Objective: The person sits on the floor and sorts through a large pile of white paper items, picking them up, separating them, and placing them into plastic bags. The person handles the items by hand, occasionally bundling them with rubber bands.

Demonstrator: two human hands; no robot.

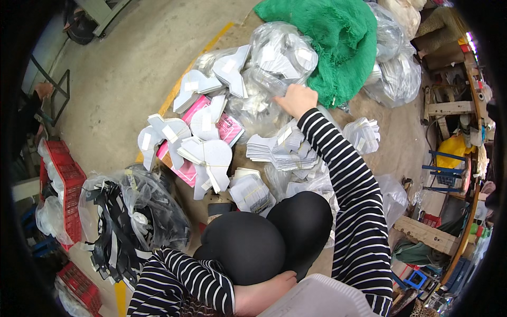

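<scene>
My right hand (299,101) reaches forward, its fingers curled on the clear plastic bag (257,108) that holds pale pieces. Close by stands another clear bag (280,50) with white pieces inside. Bundles of pale grey cut pieces tied with string lie around: one stack (282,148) just below my right hand, more bundles (207,158) to its left on a pink printed sheet (232,128). My left hand (264,294) rests low against my lap; its fingers are mostly hidden behind a pale ribbed-edged thing (327,298) at the lower edge.
A green mesh sack (343,47) bulges beyond my right hand, with more filled clear bags (398,79) beside it. At left lie a bag of black strips (140,208) and red crates (66,190). A cluttered wooden bench (428,235) runs along the right. Another person's hand (43,90) shows far left.
</scene>
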